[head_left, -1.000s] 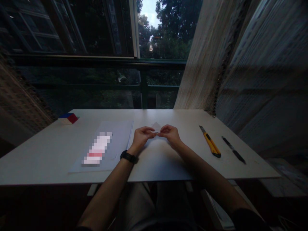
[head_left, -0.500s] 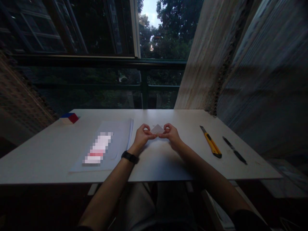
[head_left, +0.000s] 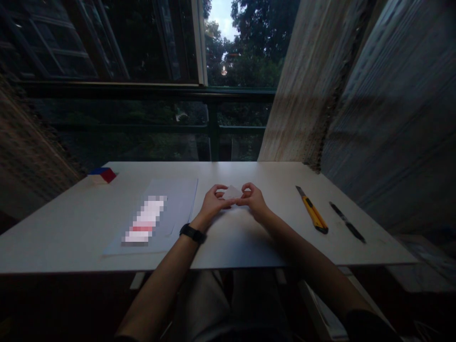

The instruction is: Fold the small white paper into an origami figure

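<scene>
A small folded piece of white paper, pointed at the top, is held up between my two hands over the middle of the table. My left hand, with a black band on the wrist, pinches its left side, thumb along the lower edge. On the right side my right hand grips it between thumb and curled fingers. Both thumbs come close together at the bottom of the paper. The fingertips behind it are partly hidden.
White sheets lie to the left on the white table, a blurred patch on them. A blue, red and white cube stands at the back left. To the right lie a yellow utility knife, blade out, and a black pen.
The paper was mostly hidden by the fingers, then came into view as the hands parted. Since then it has tilted slightly, and my left thumb has slid right along its lower edge.
</scene>
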Motion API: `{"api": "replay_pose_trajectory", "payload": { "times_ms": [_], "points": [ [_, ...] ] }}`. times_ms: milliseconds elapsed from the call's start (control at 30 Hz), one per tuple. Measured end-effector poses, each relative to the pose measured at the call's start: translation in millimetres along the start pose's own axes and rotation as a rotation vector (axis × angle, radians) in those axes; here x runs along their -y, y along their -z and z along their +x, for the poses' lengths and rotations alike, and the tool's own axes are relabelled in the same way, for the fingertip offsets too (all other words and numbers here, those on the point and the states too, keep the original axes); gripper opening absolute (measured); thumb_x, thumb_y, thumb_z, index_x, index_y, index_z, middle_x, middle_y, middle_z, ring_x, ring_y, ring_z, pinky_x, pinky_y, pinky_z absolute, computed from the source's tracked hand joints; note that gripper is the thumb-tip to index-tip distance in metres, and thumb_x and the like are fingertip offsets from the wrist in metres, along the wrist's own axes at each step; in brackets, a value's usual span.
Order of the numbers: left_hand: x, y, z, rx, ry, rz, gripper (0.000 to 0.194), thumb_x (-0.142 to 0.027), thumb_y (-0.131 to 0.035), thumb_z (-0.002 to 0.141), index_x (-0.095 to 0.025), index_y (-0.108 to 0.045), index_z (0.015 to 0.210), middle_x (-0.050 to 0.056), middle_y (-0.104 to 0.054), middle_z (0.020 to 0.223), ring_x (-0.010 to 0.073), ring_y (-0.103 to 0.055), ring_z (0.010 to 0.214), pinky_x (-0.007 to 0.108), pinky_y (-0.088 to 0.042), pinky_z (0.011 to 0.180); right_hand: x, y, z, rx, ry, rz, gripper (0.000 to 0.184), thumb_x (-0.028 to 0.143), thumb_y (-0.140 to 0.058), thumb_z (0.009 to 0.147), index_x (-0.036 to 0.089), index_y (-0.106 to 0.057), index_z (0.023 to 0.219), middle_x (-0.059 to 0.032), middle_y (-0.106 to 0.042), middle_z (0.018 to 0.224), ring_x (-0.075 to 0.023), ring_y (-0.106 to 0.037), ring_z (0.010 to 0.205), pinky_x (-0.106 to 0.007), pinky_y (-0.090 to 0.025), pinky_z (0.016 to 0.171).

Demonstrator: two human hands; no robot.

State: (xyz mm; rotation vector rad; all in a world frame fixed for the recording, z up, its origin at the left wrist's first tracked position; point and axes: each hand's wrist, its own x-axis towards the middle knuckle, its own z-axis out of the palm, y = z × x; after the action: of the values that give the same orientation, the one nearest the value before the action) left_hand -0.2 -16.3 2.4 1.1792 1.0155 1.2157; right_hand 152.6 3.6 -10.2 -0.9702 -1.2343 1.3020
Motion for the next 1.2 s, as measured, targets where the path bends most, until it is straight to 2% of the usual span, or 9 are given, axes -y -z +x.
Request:
{"api": "replay_pose_trajectory", "payload": {
  "times_ms": [233,367,567,700,1033,1200],
  "points": [
    [5.5,3.4,2.5,-0.149,-0.049,0.066,0.062,-0.029,-0.082,0.043,-0.016,-0.047,0.093,0.0,-0.062,0.056,0.0162,-0.061,0.052,0.023,-0.045,0.05,0.0,-3.1,-2.6,0.075,0.034,-0.054,0.052,0.021,-0.077,0.044,0.02,-0.047,0.086,0.01,-0.054,0.049,-0.0094,-0.051,0.044,-0.022,-0.04,0.049],
    [4.9,4.0,2.2,-0.167,-0.062,0.096,0.063,-0.029,-0.082,0.043,-0.016,-0.048,0.095,-0.002,-0.06,0.052,0.0155,-0.06,0.048,0.021,-0.041,0.047,0.1,-0.4,-2.6,0.164,0.032,-0.044,0.06,0.021,-0.077,0.046,0.02,-0.049,0.098,0.008,-0.057,0.053,-0.0105,-0.055,0.048,-0.022,-0.043,0.051],
    [3.4,2.6,1.2,-0.154,-0.103,0.159,0.061,-0.027,-0.081,0.043,-0.016,-0.052,0.095,-0.006,-0.056,0.047,0.0117,-0.054,0.042,0.018,-0.035,0.044,-5.3,-2.0,-3.5,0.285,-0.022,0.033,0.079,0.021,-0.08,0.042,0.022,-0.044,0.112,0.0017,-0.065,0.072,-0.014,-0.061,0.059,-0.027,-0.049,0.056],
    [3.0,2.4,1.2,-0.129,-0.104,0.148,0.061,-0.025,-0.08,0.043,-0.015,-0.054,0.097,-0.006,-0.055,0.046,0.0102,-0.052,0.042,0.018,-0.036,0.045,-8.4,-6.3,-4.5,0.251,-0.007,0.042,0.076,0.019,-0.08,0.042,0.02,-0.047,0.11,0.0013,-0.065,0.072,-0.0134,-0.061,0.06,-0.027,-0.049,0.058],
    [1.4,3.0,-0.8,-0.07,-0.06,0.055,0.065,-0.026,-0.081,0.043,-0.014,-0.056,0.102,-0.003,-0.061,0.052,0.0126,-0.057,0.047,0.022,-0.041,0.051,-10.6,-9.3,-2.5,0.187,0.078,-0.047,0.069,0.021,-0.079,0.041,0.016,-0.058,0.107,0.0016,-0.063,0.069,-0.0116,-0.056,0.056,-0.024,-0.045,0.053],
    [3.5,2.7,0.9,-0.078,-0.13,0.145,0.065,-0.026,-0.08,0.046,-0.014,-0.057,0.106,-0.004,-0.06,0.051,0.0119,-0.056,0.047,0.021,-0.042,0.052,-9.9,-9.7,-1.6,0.146,0.121,-0.124,0.068,0.021,-0.077,0.045,0.016,-0.058,0.11,0.0043,-0.058,0.064,-0.0095,-0.052,0.053,-0.022,-0.041,0.051]
  ]
}}
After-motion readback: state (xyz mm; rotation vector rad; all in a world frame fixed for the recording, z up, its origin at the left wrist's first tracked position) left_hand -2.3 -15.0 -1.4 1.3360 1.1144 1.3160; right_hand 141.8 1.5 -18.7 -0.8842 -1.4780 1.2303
